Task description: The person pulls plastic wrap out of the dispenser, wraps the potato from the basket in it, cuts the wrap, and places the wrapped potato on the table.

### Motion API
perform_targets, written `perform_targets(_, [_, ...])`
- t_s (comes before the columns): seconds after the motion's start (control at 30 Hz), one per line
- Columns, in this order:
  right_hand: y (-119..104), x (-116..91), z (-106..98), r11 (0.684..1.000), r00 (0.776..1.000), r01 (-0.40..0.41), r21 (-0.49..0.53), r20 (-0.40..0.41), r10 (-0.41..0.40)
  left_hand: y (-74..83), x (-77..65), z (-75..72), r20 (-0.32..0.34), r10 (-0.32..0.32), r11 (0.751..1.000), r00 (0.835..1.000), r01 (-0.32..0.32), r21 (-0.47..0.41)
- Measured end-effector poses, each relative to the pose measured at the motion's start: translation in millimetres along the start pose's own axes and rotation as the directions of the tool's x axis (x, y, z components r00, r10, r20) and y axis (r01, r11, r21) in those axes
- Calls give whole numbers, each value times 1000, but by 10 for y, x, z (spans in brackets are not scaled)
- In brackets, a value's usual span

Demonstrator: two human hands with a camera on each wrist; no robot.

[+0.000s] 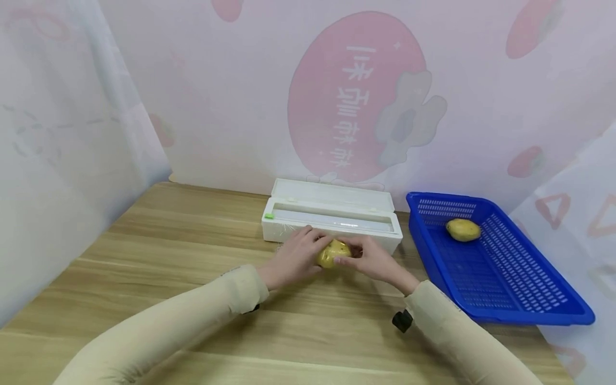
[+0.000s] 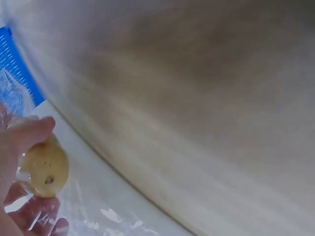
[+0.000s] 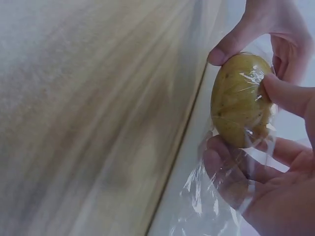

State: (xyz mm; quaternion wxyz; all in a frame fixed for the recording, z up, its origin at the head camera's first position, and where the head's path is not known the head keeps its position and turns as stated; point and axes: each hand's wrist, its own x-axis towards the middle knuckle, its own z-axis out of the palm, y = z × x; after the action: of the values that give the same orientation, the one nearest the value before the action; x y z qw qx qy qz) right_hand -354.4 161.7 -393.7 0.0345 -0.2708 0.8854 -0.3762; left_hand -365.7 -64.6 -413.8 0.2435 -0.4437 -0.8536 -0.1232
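Observation:
A yellow potato (image 1: 333,253) is held between both hands in front of the white box. Clear plastic film lies over its skin, glossy and creased, in the right wrist view. My left hand (image 1: 297,258) grips one end, its thumb on the potato (image 3: 241,98). From the other side my right hand (image 1: 372,259) holds it, thumb on top and fingers beneath; film (image 3: 197,196) stretches across those fingers. In the left wrist view the potato (image 2: 47,169) shows a dark spot at its near end.
Behind the hands stands a long white cling film box (image 1: 284,230), lid raised, with a roll (image 1: 332,219) inside and a green tab at its left. To the right, a blue basket (image 1: 433,267) contains another potato (image 1: 463,230). A printed curtain (image 1: 231,107) hangs behind the wooden table (image 1: 192,235).

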Motion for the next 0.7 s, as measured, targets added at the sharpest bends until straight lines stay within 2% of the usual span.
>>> perform_targets(0.07, [-32, -19, 3, 1000, 999, -17, -21, -27, 17, -4, 27, -38, 27, -39, 999, 999, 39, -25])
perform_targets(0.17, [-105, -55, 25, 990, 996, -12, -140, -89, -1, -24, 62, -88, 80, -91, 995, 993, 94, -36])
perform_targets(0.23, [-151, -75, 52, 971, 989, 19, -240, -139, -53, -42, 78, -109, 107, -103, 994, 989, 108, -35])
perform_targets(0.33, [-192, -82, 93, 935, 969, 83, -345, -191, -156, -58, 97, -121, 99, -82, 994, 992, 88, -63])
perform_targets(0.43, [-182, -68, 120, 921, 957, 112, -372, -209, -201, -62, 106, -124, 70, -56, 992, 996, 64, -112])
perform_targets(0.5, [-152, -54, 126, 922, 957, 108, -372, -212, -198, -64, 113, -120, 76, -59, 989, 995, 69, -134])
perform_targets(0.63, [-105, -12, 112, 931, 957, 103, -351, -222, -190, -89, 104, -123, 120, -121, 975, 985, 140, -171])
perform_targets(0.7, [-96, 2, 99, 936, 952, 113, -333, -234, -199, -99, 94, -127, 116, -159, 964, 980, 179, -198])
